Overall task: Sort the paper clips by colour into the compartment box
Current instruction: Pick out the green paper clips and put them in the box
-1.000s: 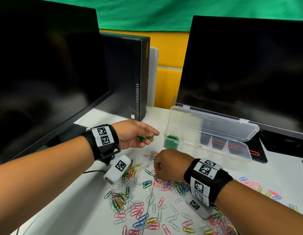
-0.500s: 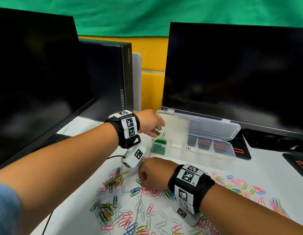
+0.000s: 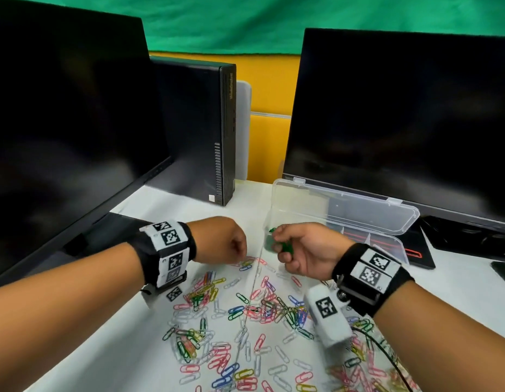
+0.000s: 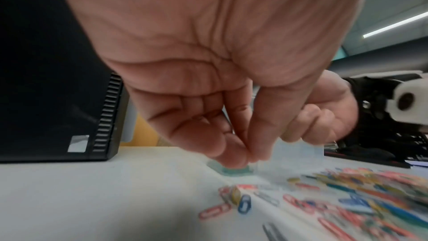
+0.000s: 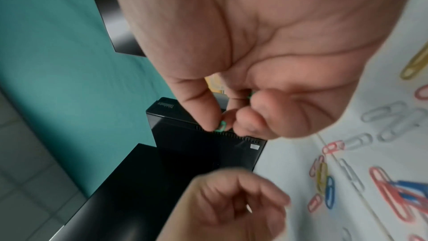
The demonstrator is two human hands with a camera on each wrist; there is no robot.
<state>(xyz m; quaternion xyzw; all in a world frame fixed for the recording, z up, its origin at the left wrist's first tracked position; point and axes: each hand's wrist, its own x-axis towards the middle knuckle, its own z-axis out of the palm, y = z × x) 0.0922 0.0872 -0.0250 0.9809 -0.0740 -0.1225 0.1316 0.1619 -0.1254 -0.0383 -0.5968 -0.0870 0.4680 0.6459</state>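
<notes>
A: Nearest us, what's on the table (image 3: 76, 349)?

B: A loose scatter of mixed paper clips (image 3: 234, 329), red, blue, yellow, white and green, tangled over one another. None of that heap is sorted yet.

A: And the hands above it?

B: The left hand (image 3: 220, 240) hangs low over the far edge of the scatter, fingers curled with the tips pressed together; whether they pinch a clip I cannot tell (the left wrist view is blurred just there). The right hand (image 3: 302, 250) is curled round a small bunch of green clips (image 3: 285, 247), one pinched at the fingertips (image 5: 222, 125), right at the left end of the compartment box (image 3: 387, 241).

A: The box itself?

B: Clear plastic, lid (image 3: 344, 206) propped open behind it, in front of the right monitor (image 3: 401, 123). Its leftmost compartment already looks green through the wall.

A: The risk?

B: I'd judge the bunch could spill. Several clips in one loose fist, so one may drop short onto the table or hop into the neighbouring compartment. Hooked clips could also drag a wrong colour along.
</notes>
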